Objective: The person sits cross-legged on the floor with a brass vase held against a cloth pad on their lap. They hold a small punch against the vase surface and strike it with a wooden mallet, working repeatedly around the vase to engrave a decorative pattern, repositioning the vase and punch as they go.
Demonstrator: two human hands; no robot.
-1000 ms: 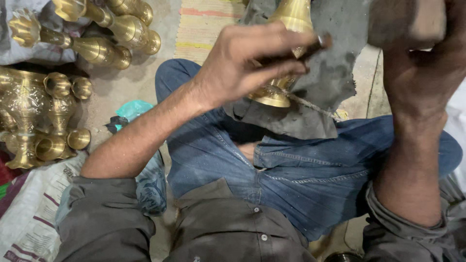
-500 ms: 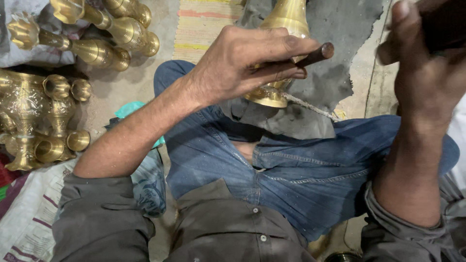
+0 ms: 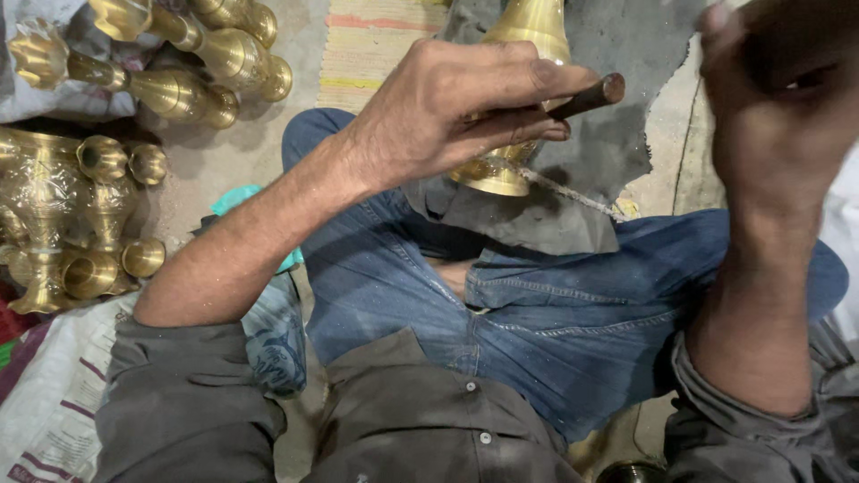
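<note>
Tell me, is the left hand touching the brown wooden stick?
Touching. The head view shows the left hand closed around the wooden stick, fingers and thumb pinching it.

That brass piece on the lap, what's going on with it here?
A person sits cross-legged on the floor with a brass vase resting on a dark cloth over the jeans. The left hand grips a wooden-handled tool just above the vase's flared end. The right hand is raised close to the camera; whether it holds anything is unclear. More finished brass vases lie on the floor to the left.
</note>
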